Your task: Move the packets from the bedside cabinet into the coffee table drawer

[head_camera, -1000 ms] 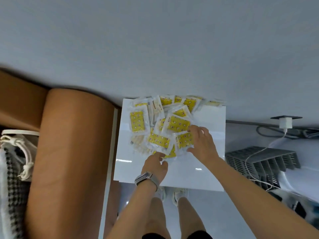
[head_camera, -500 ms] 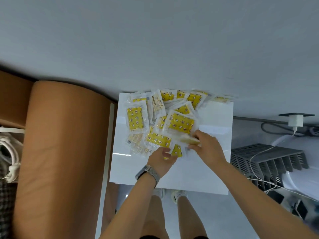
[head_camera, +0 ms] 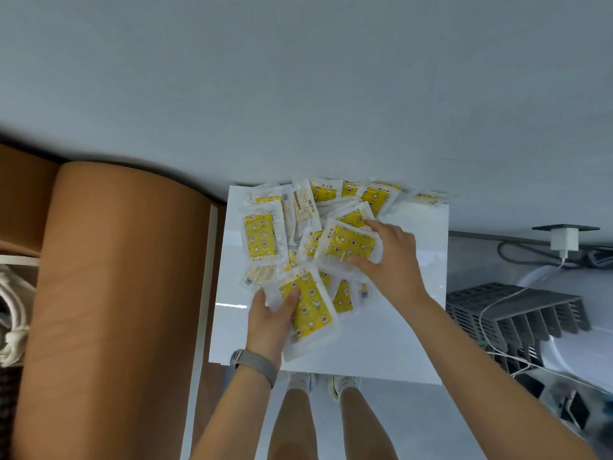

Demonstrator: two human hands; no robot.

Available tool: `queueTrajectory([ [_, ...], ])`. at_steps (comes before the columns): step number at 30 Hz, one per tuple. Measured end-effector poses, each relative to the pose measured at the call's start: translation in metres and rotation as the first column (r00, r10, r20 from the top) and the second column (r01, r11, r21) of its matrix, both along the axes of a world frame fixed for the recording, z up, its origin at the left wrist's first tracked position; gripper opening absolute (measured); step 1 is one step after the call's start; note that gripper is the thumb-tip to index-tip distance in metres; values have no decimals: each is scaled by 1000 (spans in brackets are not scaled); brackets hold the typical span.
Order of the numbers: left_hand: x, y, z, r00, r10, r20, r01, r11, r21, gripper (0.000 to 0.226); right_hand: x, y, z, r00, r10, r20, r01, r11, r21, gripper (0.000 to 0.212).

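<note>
Several clear packets with yellow patterned contents [head_camera: 262, 235] lie heaped on the glossy white top of the bedside cabinet [head_camera: 411, 313], mostly along its far edge by the wall. My left hand [head_camera: 270, 315] grips a small stack of packets [head_camera: 310, 307] near the front of the heap, thumb across the top one. My right hand [head_camera: 389, 257] reaches into the middle of the heap, and its thumb and fingers close around one packet [head_camera: 348, 244]. The coffee table drawer is not in view.
A brown padded headboard [head_camera: 116, 293] stands close on the left of the cabinet. To the right, a grey slatted rack [head_camera: 517, 313] sits low, with white cables and a wall charger [head_camera: 564, 239]. My feet [head_camera: 320, 383] stand at the cabinet's front edge.
My left hand has picked up a stack of packets and pulled it toward the front. My right hand has moved up from the near packets onto a packet in the middle of the heap.
</note>
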State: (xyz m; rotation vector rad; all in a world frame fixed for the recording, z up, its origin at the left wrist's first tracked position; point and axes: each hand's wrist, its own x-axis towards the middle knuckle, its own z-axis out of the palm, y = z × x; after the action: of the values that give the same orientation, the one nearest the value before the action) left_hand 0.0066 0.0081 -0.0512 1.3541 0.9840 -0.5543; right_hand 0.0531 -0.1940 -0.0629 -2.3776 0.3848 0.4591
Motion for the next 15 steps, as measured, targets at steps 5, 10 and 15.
queueTrajectory([
  [5, -7, 16, 5, 969, 17, 247, -54, 988, 144, 59, 22, 17, -21, 968, 214, -134, -247, 909, -336, 81],
  [10, -5, 15, 3, 984, -99, 149, 70, 979, 189, 26, 12, 15, -33, 969, 248, -14, -229, 874, -429, 49],
  [15, -7, 7, 8, 992, -22, 126, 17, 999, 46, 18, -6, 14, 3, 997, 65, -44, -63, 997, 52, 26],
])
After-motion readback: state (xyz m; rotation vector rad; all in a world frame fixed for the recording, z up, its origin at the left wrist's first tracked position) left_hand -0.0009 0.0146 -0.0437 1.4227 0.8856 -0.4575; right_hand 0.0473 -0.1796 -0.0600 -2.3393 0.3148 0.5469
